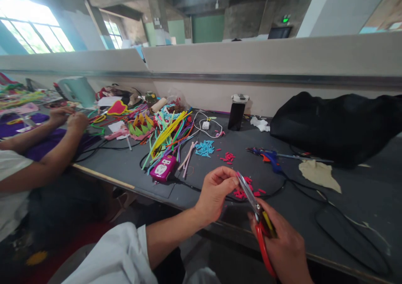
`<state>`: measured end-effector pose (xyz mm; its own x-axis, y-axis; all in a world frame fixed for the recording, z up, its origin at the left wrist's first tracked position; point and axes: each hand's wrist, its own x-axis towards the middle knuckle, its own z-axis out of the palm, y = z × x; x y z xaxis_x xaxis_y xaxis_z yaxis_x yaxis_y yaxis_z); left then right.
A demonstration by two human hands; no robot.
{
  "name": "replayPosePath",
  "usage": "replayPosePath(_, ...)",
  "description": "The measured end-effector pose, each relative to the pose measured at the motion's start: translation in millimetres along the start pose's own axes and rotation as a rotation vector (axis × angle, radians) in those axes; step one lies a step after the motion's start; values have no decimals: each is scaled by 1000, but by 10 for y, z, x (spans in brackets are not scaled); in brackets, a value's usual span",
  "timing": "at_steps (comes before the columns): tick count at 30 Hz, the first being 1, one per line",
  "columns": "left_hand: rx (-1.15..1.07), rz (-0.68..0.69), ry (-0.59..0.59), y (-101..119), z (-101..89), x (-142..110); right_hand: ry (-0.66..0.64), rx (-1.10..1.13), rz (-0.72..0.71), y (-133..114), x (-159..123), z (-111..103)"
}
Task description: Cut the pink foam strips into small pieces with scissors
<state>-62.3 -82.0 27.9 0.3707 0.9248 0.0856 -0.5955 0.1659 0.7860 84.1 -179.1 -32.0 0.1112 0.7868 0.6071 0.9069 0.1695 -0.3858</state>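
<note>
My right hand point(284, 244) is wrapped round the handles of a pair of scissors point(251, 196) with red and yellow-black grips. Their blades point up and away, toward the fingertips of my left hand point(218, 190). That hand is closed in a pinch, and a small bit of pink shows at the fingertips by the blade tips; most of the piece is hidden. Right behind the blades lies a pile of short red-pink pieces point(241, 193). Farther back are a smaller red-pink pile point(228, 157) and a heap of short blue pieces point(204, 148).
A purple power strip point(163, 168) sits by a bundle of coloured pipe cleaners point(169, 133). A blue glue gun point(272, 160), its cord, a beige cloth point(318, 174) and a black bag point(336, 127) lie right. A phone point(236, 116) leans upright. Another person's hands point(70, 118) work at left.
</note>
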Motion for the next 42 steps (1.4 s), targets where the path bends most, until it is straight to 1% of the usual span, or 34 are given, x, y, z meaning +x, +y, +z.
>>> replayPosePath(7,-2,5,-14,-7,-10,5,-30,10,29,-14,10,-41)
replayPosePath(15,0,3,-10,3,-9,-13,-37,7,1,-7,-43,-8)
replayPosePath(20,-18,-16,-13,6,1,-24,-3,12,-2,-33,-36,-18)
replayPosePath(25,-7,-21,-19,-3,-12,-27,-7,61,21,-44,-24,-50)
replayPosePath(31,-27,-55,-41,31,0,-17,33,107,-27,-64,-18,-38)
replayPosePath(34,-67,-90,-96,66,5,11,48,140,-20,-61,2,-37)
replayPosePath(38,-101,-116,-189,85,-19,39,26,144,-11,-39,18,-35)
replayPosePath(40,-94,-112,-207,84,-50,63,31,140,0,-30,14,-36)
replayPosePath(42,-22,-97,-192,76,-105,133,19,143,23,-26,6,-45)
